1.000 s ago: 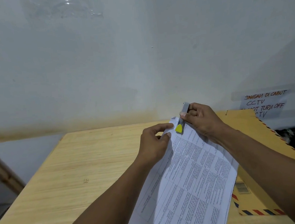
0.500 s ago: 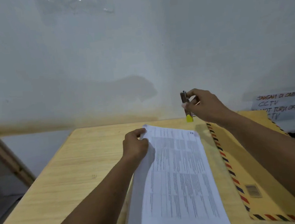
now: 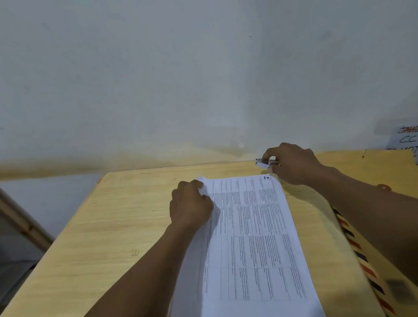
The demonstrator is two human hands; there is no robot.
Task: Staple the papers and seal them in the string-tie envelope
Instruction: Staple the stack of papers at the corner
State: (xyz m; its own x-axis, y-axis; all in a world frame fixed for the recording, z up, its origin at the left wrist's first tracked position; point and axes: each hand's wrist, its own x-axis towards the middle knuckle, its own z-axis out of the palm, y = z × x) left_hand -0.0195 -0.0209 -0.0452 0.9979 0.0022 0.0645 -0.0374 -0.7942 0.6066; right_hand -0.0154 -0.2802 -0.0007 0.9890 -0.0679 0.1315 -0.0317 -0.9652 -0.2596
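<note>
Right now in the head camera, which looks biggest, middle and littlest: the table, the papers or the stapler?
1. The table looks biggest.
2. The papers come next.
3. The stapler, in the right hand, looks littlest, though it is farthest away and partly hidden.

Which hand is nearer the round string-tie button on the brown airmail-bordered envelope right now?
Right. The right hand, holding the small metal stapler, is at the table's far edge, left of the string-tie button. The left hand rests farther left, on the stack of printed white papers.
</note>
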